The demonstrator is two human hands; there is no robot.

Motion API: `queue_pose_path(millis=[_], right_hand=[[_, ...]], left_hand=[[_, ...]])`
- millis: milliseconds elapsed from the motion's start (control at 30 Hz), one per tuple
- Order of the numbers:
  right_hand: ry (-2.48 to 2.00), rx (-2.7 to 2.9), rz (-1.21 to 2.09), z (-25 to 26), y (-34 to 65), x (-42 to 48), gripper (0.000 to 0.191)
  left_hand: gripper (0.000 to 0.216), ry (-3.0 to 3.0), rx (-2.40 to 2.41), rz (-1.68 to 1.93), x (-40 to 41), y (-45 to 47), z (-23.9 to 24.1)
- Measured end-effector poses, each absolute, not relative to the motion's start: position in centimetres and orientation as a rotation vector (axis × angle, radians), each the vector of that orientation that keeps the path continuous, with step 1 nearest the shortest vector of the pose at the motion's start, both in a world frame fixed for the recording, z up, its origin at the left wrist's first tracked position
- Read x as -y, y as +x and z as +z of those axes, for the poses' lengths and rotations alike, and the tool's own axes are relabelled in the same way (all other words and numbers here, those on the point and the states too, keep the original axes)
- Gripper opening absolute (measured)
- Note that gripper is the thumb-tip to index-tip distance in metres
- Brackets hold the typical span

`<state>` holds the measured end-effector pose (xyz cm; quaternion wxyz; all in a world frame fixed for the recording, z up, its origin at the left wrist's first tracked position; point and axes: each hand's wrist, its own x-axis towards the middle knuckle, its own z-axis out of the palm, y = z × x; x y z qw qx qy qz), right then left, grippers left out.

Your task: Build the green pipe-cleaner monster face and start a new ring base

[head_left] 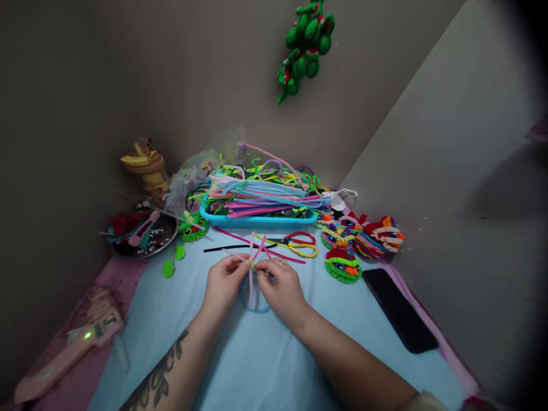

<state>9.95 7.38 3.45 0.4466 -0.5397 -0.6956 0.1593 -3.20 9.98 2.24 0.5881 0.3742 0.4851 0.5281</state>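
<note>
My left hand and my right hand meet above the middle of the cloth, both closed in a pinch. Between the fingertips they grip a bundle of crossed pink pipe cleaners. A yellow-green bit shows where the strands cross. Below it curves a light blue loop; whether it is joined to the bundle I cannot tell. Just beyond my fingers lie scissors with red and yellow handles, a black pipe cleaner and a magenta pipe cleaner.
A blue tray heaped with pipe cleaners stands at the back. Colourful pipe-cleaner pieces and a black phone lie right. On the left are a metal bowl, green pieces and a pink glue gun with a lit green light.
</note>
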Motion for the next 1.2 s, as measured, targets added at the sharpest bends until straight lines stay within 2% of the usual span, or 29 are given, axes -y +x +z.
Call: queue_pose_path(millis=[367,767,1000,1200], right_hand=[[-1.325,1.767,0.436,3.3,10.1,-7.2,0.018],[-1.281,1.442,1.037,2.6,10.6,-8.3,0.007],[-1.352,1.462,1.004,2.5,10.5,-8.4,0.002],[-1.303,1.396,0.977,2.4,10.6,-8.2,0.009]], left_hand=[[0.027,0.752,-1.116,1.159,-9.9,-3.1,2.7],[0.026,0.804,-1.041,1.141,-9.8,-3.1,3.3],[0.025,0.841,-1.034,1.121,-9.7,-3.1,3.4],[0.026,0.664,-0.969,1.104,-9.7,-3.3,4.2]])
